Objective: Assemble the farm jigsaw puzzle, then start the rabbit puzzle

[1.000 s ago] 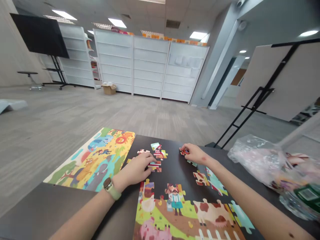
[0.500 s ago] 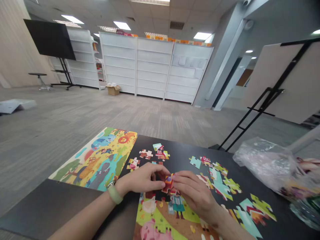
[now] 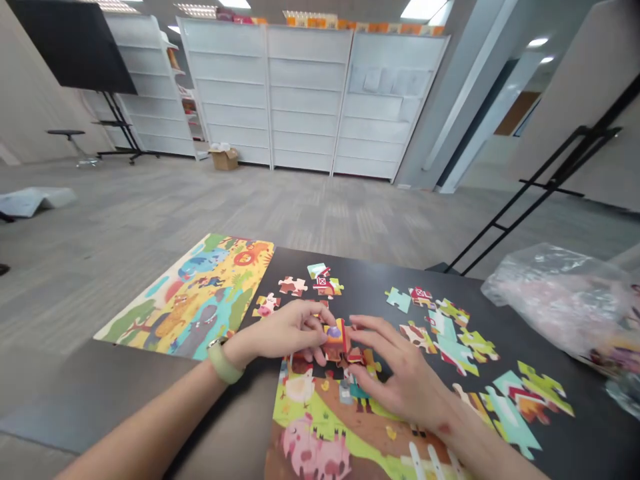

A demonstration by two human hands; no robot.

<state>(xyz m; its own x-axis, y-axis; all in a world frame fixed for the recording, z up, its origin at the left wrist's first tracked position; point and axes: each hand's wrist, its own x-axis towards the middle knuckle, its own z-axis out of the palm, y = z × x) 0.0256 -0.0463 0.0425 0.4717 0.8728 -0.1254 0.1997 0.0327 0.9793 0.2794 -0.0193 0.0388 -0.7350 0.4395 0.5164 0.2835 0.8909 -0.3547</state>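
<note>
i see both hands meeting over one red puzzle piece (image 3: 336, 335) at the top edge of the farm puzzle (image 3: 325, 433), which lies partly assembled on the dark worktop (image 3: 360, 283). my left hand (image 3: 283, 332) pinches the piece from its left side between thumb and fingertips; my right hand (image 3: 400, 377) lies flatter, its fingers spread, with the fingertips (image 3: 356, 325) pressing at the piece's right edge. i cannot quite tell whether the piece is already seated in the row or a little raised, since the fingers cover its lower tabs.

the piece looks like thin card: very light, stiff enough to push flat, but its tabs would bend if forced at an angle. i judge the best hold is at the plain edges, thumb and forefinger on opposite sides, leaving the tabs free, then pressing straight down from above.

loose pieces (image 3: 453, 340) lie scattered to the right, a few more (image 3: 323, 283) just beyond the hands. a finished animal puzzle (image 3: 195, 303) lies to the left, and a crumpled plastic bag (image 3: 560, 303) sits at the far right.
</note>
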